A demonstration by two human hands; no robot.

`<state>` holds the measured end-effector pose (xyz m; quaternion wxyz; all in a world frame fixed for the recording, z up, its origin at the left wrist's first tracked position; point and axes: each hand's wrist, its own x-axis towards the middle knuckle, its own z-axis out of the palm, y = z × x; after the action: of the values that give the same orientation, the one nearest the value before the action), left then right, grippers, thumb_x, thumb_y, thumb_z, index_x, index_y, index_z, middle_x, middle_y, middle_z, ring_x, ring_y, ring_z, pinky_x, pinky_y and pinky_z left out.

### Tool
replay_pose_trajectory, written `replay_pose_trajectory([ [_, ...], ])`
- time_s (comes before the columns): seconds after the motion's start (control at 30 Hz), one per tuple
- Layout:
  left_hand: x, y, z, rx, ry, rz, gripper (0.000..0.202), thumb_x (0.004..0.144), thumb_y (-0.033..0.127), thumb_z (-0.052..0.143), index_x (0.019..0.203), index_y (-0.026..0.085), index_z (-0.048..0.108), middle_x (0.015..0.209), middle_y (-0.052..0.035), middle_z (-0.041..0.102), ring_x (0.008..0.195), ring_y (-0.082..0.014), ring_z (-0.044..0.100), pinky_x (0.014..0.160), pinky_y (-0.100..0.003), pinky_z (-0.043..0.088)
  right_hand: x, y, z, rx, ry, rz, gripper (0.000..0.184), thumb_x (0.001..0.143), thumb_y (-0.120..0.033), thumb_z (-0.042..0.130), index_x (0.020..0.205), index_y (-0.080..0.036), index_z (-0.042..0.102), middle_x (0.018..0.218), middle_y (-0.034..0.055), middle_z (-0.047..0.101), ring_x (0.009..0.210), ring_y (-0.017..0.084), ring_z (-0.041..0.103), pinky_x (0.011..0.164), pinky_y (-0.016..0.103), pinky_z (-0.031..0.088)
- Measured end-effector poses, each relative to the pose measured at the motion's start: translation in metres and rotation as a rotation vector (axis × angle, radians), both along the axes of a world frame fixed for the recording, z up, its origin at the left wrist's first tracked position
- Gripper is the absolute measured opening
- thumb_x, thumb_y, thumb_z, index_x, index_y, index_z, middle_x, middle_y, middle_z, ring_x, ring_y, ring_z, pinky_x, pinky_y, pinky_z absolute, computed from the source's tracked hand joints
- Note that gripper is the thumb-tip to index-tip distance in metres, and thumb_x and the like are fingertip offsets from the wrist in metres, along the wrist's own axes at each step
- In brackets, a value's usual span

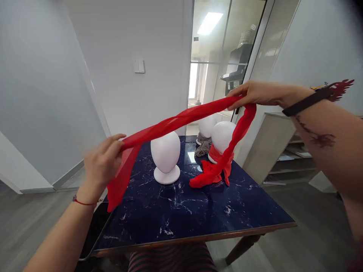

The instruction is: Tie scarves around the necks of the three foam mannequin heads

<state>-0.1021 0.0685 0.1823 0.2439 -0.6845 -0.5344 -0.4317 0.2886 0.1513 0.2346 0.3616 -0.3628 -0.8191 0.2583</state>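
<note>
A long red scarf is stretched slantwise between my two hands, its middle rolled into a narrow band. My left hand, lower and slightly blurred, grips it near one end, and a loose flap hangs beneath. Higher up, my right hand pinches the scarf between thumb and fingers. From there the rest drops down and its tail touches the table. Behind the band stands a bare white mannequin head on a round base, its top partly covered by the scarf.
On the dark blue marbled table, a second mannequin head wears a red cloth round its neck. Behind it, another head has a grey-brown scarf. A glass door is at the back; a shelf unit stands right.
</note>
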Motion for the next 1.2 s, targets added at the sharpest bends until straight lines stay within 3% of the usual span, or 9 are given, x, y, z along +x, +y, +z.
replay_pose_trajectory([
  [0.13, 0.022, -0.014, -0.053, -0.370, 0.187, -0.302, 0.019, 0.070, 0.021, 0.066, 0.088, 0.022, 0.068, 0.118, -0.0087, 0.062, 0.102, -0.0274, 0.059, 0.084, -0.037, 0.045, -0.019, -0.009, -0.005, 0.013, -0.006, 0.041, 0.032, 0.079, -0.047, 0.055, 0.077, -0.018, 0.067, 0.068, 0.0003, 0.062, 0.072, 0.013, 0.055, 0.066, 0.025, 0.041],
  [0.23, 0.041, -0.027, -0.068, -0.753, 0.231, -0.689, 0.030, 0.070, 0.033, 0.070, 0.100, 0.027, 0.068, 0.122, -0.0054, 0.061, 0.105, -0.0261, 0.060, 0.087, -0.036, 0.047, -0.030, -0.008, 0.009, -0.004, -0.040, 0.105, 0.025, 0.076, -0.041, 0.061, 0.074, -0.017, 0.068, 0.063, -0.0004, 0.062, 0.069, 0.012, 0.055, 0.065, 0.025, 0.042],
  [0.43, 0.088, -0.010, -0.008, -0.510, -0.425, -0.803, 0.043, 0.073, 0.033, 0.068, 0.113, 0.024, 0.057, 0.120, -0.0074, 0.059, 0.113, -0.0221, 0.053, 0.100, -0.041, 0.039, -0.070, -0.026, 0.056, -0.128, -0.311, 0.424, 0.023, 0.059, -0.027, 0.078, 0.077, -0.016, 0.070, 0.067, -0.0014, 0.064, 0.067, 0.011, 0.057, 0.064, 0.024, 0.045],
  [0.63, 0.122, 0.025, 0.014, -1.191, -0.708, -1.410, 0.054, 0.063, 0.059, 0.067, 0.096, 0.017, 0.062, 0.082, -0.0078, 0.065, 0.070, -0.0202, 0.063, 0.064, -0.035, 0.051, -0.084, -0.049, 0.079, -0.053, -0.280, 0.491, 0.025, 0.076, -0.032, 0.067, 0.095, -0.016, 0.068, 0.086, 0.0007, 0.065, 0.082, 0.011, 0.057, 0.076, 0.025, 0.046],
  [0.7, 0.118, 0.030, 0.021, -1.220, -0.839, -1.429, 0.051, 0.067, 0.062, 0.062, 0.088, 0.016, 0.063, 0.066, -0.0040, 0.061, 0.053, -0.0150, 0.057, 0.051, -0.030, 0.047, -0.077, -0.051, 0.082, -0.015, -0.209, 0.431, 0.024, 0.079, -0.032, 0.064, 0.096, -0.015, 0.068, 0.085, 0.0011, 0.064, 0.083, 0.011, 0.056, 0.077, 0.025, 0.046],
  [0.83, 0.090, 0.027, 0.052, -0.759, -1.168, -1.386, 0.018, 0.078, 0.033, 0.061, 0.075, 0.016, 0.059, 0.052, 0.0058, 0.052, 0.042, -0.0051, 0.046, 0.045, -0.019, 0.039, -0.056, -0.053, 0.093, 0.154, 0.083, 0.252, 0.023, 0.080, -0.024, 0.060, 0.100, -0.013, 0.065, 0.088, -0.0016, 0.061, 0.088, 0.011, 0.057, 0.076, 0.024, 0.046],
  [0.93, 0.075, 0.009, 0.061, -0.750, -1.071, -1.357, 0.017, 0.079, 0.031, 0.059, 0.083, 0.015, 0.061, 0.060, 0.0034, 0.059, 0.051, -0.0091, 0.056, 0.049, -0.021, 0.044, -0.045, -0.054, 0.097, 0.192, 0.174, 0.181, 0.025, 0.079, -0.021, 0.059, 0.102, -0.012, 0.064, 0.092, -0.0022, 0.060, 0.093, 0.012, 0.057, 0.077, 0.025, 0.046],
  [1.1, 0.092, -0.011, 0.015, -1.481, -0.757, -1.260, 0.049, 0.063, 0.052, 0.070, 0.096, 0.016, 0.064, 0.072, -0.0099, 0.069, 0.044, -0.0170, 0.059, 0.039, -0.028, 0.044, -0.047, -0.046, 0.087, 0.131, -0.016, 0.206, 0.024, 0.075, -0.027, 0.065, 0.095, -0.014, 0.068, 0.092, 0.0006, 0.065, 0.089, 0.012, 0.057, 0.078, 0.026, 0.048],
  [1.2, 0.101, -0.004, -0.018, -1.612, -0.720, -1.327, 0.050, 0.073, 0.055, 0.061, 0.101, 0.014, 0.063, 0.072, -0.0121, 0.070, 0.036, -0.0124, 0.054, 0.034, -0.023, 0.037, -0.052, -0.041, 0.082, 0.125, -0.170, 0.217, 0.027, 0.078, -0.034, 0.063, 0.098, -0.017, 0.069, 0.091, 0.0012, 0.066, 0.085, 0.012, 0.057, 0.076, 0.025, 0.047],
])
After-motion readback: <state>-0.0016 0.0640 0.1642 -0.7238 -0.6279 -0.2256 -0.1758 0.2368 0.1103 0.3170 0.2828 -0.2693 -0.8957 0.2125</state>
